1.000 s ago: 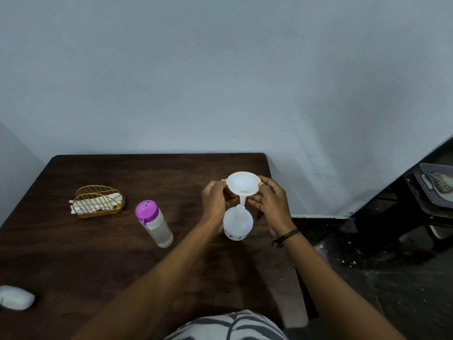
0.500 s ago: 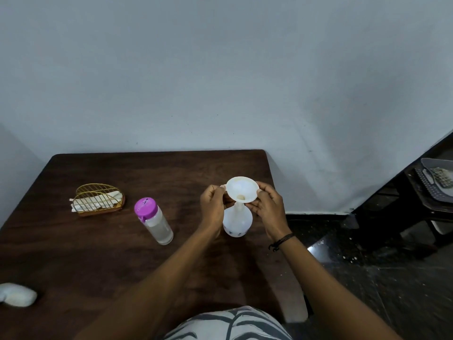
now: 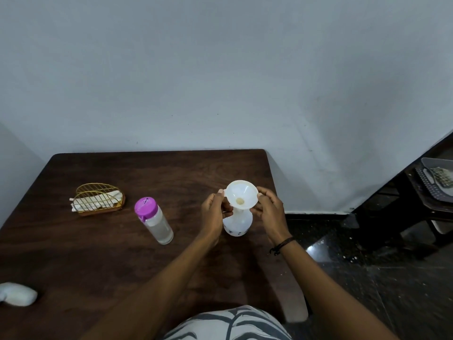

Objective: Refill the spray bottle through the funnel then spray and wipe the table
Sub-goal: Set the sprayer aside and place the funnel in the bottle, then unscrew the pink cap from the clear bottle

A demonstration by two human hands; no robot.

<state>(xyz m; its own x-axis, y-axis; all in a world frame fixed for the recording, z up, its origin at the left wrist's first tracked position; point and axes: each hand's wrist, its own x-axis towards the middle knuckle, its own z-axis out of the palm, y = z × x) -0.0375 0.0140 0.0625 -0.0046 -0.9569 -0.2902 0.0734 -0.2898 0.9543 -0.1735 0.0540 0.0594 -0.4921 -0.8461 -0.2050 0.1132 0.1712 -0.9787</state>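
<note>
While both hands steady funnel [image 3: 241, 197], bottle [image 3: 237, 222] upright

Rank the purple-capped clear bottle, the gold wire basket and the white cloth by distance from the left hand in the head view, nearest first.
From the left hand:
1. Purple-capped clear bottle, just to its left.
2. Gold wire basket, farther left, toward the wall.
3. White cloth, at the table's near-left edge.

1. I see a dark brown wooden table [image 3: 103, 261] pushed against a pale wall.
2. On its far left stands a gold wire holder [image 3: 98, 200] with white napkins in it.
3. Near the middle stands a clear bottle with a purple cap [image 3: 154, 220], upright.
4. Toward the right edge the white spray bottle [image 3: 237, 223] stands on the table.
5. A white cloth [image 3: 17, 293] lies at the near left edge.
</note>
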